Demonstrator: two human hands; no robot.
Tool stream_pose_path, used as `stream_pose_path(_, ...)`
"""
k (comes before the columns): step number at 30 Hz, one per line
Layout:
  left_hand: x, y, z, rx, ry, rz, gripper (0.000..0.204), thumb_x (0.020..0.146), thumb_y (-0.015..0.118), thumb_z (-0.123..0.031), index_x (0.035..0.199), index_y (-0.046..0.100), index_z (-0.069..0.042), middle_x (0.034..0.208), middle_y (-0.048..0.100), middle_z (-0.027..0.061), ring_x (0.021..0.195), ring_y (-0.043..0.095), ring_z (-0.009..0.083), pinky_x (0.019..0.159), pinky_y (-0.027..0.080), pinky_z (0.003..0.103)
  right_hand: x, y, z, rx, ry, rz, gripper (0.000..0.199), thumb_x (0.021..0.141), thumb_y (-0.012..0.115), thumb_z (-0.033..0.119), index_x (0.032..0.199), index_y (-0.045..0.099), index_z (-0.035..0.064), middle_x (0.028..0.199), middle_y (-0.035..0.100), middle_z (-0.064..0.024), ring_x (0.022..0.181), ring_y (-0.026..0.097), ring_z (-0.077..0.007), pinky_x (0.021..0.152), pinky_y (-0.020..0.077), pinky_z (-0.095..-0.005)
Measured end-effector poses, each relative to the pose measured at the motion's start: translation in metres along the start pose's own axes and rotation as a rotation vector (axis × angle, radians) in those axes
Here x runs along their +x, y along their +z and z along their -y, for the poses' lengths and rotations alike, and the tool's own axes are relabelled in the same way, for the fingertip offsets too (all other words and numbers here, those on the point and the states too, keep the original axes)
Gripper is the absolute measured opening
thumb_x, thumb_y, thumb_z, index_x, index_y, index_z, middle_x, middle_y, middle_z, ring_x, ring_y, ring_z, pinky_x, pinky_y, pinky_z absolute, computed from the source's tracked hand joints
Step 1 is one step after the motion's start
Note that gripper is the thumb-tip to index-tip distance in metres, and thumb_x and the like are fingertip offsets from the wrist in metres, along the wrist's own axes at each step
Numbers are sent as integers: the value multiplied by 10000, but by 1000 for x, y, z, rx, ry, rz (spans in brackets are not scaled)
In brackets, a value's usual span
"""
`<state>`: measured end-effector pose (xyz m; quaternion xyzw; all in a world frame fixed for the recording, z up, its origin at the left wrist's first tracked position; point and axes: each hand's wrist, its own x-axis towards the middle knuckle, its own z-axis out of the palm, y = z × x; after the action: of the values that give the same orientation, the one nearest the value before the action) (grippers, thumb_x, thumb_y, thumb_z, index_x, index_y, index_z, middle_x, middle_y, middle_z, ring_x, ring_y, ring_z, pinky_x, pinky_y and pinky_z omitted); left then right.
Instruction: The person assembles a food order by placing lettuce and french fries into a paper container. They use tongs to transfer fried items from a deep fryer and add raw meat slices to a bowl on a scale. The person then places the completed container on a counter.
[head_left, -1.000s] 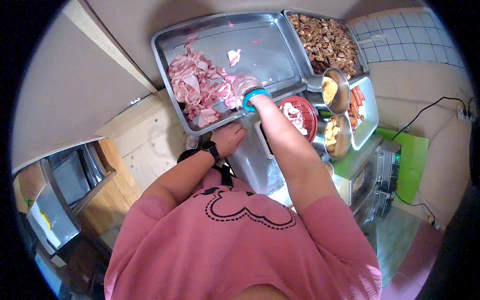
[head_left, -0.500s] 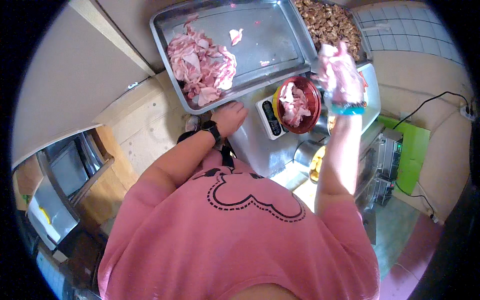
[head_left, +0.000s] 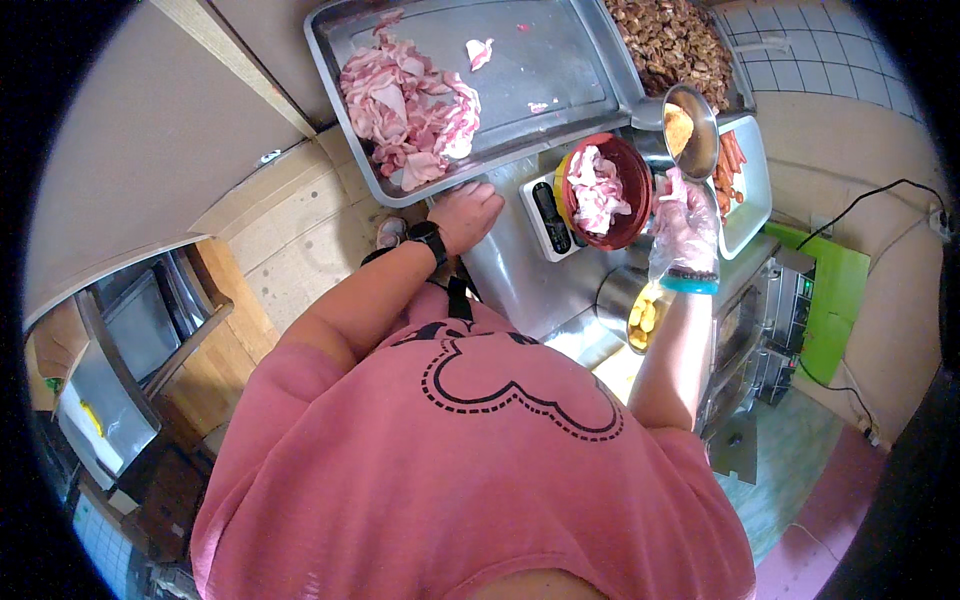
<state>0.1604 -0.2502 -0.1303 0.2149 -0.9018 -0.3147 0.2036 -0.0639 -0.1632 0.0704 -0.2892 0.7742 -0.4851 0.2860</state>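
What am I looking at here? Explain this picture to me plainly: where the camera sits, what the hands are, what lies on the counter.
The camera is worn on a person's head and looks down, so the pink shirt fills the bottom. The fisheye lens bends straight edges. The bare left hand rests on the metal counter by a big tray of sliced raw meat. The right hand, in a clear plastic glove, hovers open beside a red bowl of meat sitting on a small scale. It holds nothing.
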Motion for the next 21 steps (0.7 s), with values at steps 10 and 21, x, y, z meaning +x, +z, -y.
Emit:
stream_pose_path(10, -1, 0, -2, 22, 0, -42, 79, 781, 486, -121, 843, 503, -75, 813, 465, 119, 816, 501, 304, 705, 435, 403, 6, 0, -26, -423, 94, 158, 238, 835, 555, 94, 1061, 565, 20, 850, 602, -27, 672, 565, -124, 620, 469, -240)
stream_pose_path(21, -1, 3, 1, 62, 19, -44, 77, 773, 503, -141, 827, 508, -85, 811, 470, 85, 823, 511, 259, 703, 444, 372, -7, 4, -12, 317, 118, 102, 518, 846, 532, 382, 1227, 421, 50, 1075, 569, -96, 913, 567, -185, 762, 456, -318)
